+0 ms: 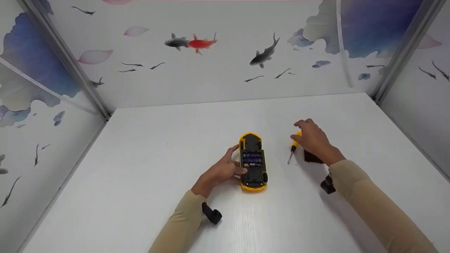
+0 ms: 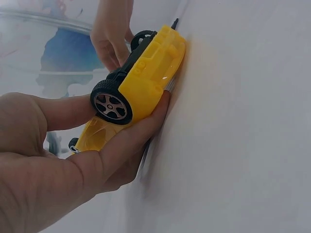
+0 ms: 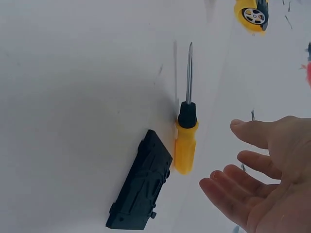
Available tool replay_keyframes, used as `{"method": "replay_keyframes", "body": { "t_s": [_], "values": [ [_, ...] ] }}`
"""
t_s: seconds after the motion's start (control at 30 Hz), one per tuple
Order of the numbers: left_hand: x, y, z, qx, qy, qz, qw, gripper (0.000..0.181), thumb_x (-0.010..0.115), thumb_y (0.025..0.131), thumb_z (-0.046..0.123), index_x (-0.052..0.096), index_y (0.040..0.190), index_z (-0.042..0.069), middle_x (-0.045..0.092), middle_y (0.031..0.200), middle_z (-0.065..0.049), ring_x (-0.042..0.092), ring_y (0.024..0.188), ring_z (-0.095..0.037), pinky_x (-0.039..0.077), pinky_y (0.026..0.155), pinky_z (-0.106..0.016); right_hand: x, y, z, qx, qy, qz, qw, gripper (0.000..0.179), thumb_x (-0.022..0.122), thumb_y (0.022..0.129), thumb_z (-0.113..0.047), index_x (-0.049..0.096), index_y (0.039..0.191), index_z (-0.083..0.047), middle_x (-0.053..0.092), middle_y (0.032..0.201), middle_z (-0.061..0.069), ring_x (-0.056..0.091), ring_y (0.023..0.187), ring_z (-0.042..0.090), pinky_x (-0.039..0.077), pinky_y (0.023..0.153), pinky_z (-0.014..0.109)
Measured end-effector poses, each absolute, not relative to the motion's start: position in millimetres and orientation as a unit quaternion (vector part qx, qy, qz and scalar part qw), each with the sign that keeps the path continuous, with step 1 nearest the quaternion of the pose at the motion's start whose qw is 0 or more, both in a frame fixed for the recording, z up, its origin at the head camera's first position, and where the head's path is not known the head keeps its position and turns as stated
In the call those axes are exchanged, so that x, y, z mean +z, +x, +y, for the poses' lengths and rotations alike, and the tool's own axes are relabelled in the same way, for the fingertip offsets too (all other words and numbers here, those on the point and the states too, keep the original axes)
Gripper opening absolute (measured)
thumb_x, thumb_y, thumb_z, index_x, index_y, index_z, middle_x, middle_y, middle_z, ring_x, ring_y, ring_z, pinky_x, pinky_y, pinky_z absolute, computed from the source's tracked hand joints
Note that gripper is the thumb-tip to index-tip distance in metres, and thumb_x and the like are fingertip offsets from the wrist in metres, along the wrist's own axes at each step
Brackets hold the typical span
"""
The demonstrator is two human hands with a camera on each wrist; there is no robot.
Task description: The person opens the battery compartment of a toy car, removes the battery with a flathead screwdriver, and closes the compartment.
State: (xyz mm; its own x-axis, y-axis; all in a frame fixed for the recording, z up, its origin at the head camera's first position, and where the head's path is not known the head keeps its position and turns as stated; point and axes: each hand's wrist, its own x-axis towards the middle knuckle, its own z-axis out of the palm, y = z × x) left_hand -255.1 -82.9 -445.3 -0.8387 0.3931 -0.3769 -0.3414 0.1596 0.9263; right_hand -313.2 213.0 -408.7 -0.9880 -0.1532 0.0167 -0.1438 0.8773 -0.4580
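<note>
A yellow toy car [image 1: 253,179] lies upside down on the table, its black underside facing up. Several purple batteries [image 1: 252,159] show in its uncovered compartment. My left hand [image 1: 225,168] grips the car from the left side, with the thumb over the underside and fingers along the body [image 2: 150,73]. Off to the right, my right hand [image 1: 313,138] hovers above a screwdriver [image 3: 185,145] with a yellow handle, its fingers apart and holding nothing. Beside that handle lies a black battery cover [image 3: 141,187], partly hidden by the right hand in the head view.
The white tabletop [image 1: 140,175] stretches around both hands. A patterned back wall [image 1: 225,80] and side walls with metal corner posts [image 1: 407,49] enclose it. Each wrist carries a small black camera mount [image 1: 212,213].
</note>
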Motion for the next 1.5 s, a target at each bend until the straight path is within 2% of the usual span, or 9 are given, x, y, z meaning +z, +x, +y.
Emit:
{"method": "replay_keyframes", "body": {
  "t_s": [0.27,0.53,0.8,0.93,1.07,1.17,1.27,1.4,1.5],
  "values": [
    [-445.7,-255.4,-83.0,0.646,0.018,0.71,0.278,0.093,0.06,0.09,-0.006,0.01,0.161,0.028,0.049,0.145,-0.031,0.061,0.124,-0.04,0.051,0.104,-0.055,-409.7,-330.2,215.3,-0.21,-0.034,0.974,0.073,0.062,0.06,0.1,-0.025,0.04,0.142,0.015,0.04,0.14,0.038,0.048,0.117,0.044,0.045,0.106,0.056],
    [-444.2,-254.4,-82.8,0.64,0.013,0.716,0.278,0.092,0.06,0.091,-0.004,0.012,0.16,0.031,0.05,0.144,-0.029,0.061,0.124,-0.038,0.05,0.104,-0.055,-415.2,-336.9,214.4,-0.199,-0.009,0.973,0.118,0.061,0.06,0.099,-0.028,0.043,0.133,0.019,0.053,0.125,0.035,0.052,0.1,0.035,0.049,0.097,0.049],
    [-443.9,-254.3,-83.4,0.651,0.018,0.704,0.283,0.093,0.06,0.091,-0.007,0.01,0.161,0.029,0.051,0.143,-0.03,0.062,0.123,-0.04,0.051,0.104,-0.055,-417.8,-340.8,212.7,-0.229,0.006,0.966,0.121,0.053,0.058,0.096,-0.021,0.045,0.127,0.02,0.054,0.119,0.032,0.051,0.094,0.031,0.05,0.088,0.042],
    [-444.0,-254.7,-83.5,0.662,0.022,0.693,0.285,0.094,0.059,0.091,-0.008,0.007,0.161,0.027,0.053,0.141,-0.031,0.062,0.122,-0.041,0.051,0.102,-0.057,-415.5,-343.0,214.3,-0.268,0.02,0.954,0.135,0.057,0.051,0.093,-0.016,0.04,0.135,0.021,0.052,0.126,0.033,0.051,0.093,0.031,0.048,0.079,0.033],
    [-444.9,-255.6,-83.7,0.665,0.022,0.69,0.285,0.094,0.059,0.091,-0.008,0.007,0.161,0.026,0.053,0.141,-0.031,0.062,0.122,-0.041,0.052,0.101,-0.056,-412.7,-345.7,217.2,-0.331,0.039,0.929,0.159,0.065,0.051,0.095,-0.015,0.028,0.147,0.017,0.047,0.137,0.035,0.059,0.092,0.025,0.056,0.078,0.026],
    [-445.0,-256.0,-84.0,0.666,0.021,0.69,0.283,0.094,0.059,0.091,-0.008,0.008,0.161,0.026,0.051,0.142,-0.032,0.062,0.122,-0.042,0.052,0.101,-0.057,-409.6,-346.5,218.4,-0.375,0.049,0.91,0.167,0.066,0.054,0.097,-0.015,0.026,0.15,0.014,0.048,0.137,0.035,0.066,0.09,0.022,0.06,0.078,0.026],
    [-445.2,-256.2,-84.4,0.668,0.021,0.688,0.283,0.093,0.058,0.091,-0.008,0.007,0.161,0.026,0.05,0.143,-0.033,0.061,0.124,-0.043,0.051,0.102,-0.058,-404.9,-344.5,218.2,-0.401,0.05,0.899,0.168,0.066,0.055,0.098,-0.016,0.025,0.151,0.01,0.05,0.136,0.033,0.069,0.099,0.028,0.061,0.082,0.029],
    [-445.9,-256.5,-84.0,0.665,0.019,0.69,0.285,0.093,0.058,0.091,-0.008,0.008,0.161,0.026,0.049,0.143,-0.033,0.06,0.125,-0.043,0.049,0.104,-0.059,-399.1,-338.9,216.6,-0.421,0.041,0.89,0.169,0.068,0.055,0.1,-0.019,0.023,0.153,0.007,0.049,0.139,0.033,0.064,0.117,0.036,0.06,0.088,0.031],
    [-445.9,-256.7,-83.2,0.663,0.018,0.691,0.287,0.093,0.058,0.091,-0.008,0.008,0.161,0.027,0.049,0.144,-0.033,0.059,0.126,-0.042,0.048,0.105,-0.059,-394.8,-334.1,214.2,-0.439,0.031,0.883,0.162,0.068,0.056,0.101,-0.02,0.022,0.155,0.004,0.047,0.14,0.032,0.064,0.119,0.037,0.06,0.089,0.03]
  ]
}}
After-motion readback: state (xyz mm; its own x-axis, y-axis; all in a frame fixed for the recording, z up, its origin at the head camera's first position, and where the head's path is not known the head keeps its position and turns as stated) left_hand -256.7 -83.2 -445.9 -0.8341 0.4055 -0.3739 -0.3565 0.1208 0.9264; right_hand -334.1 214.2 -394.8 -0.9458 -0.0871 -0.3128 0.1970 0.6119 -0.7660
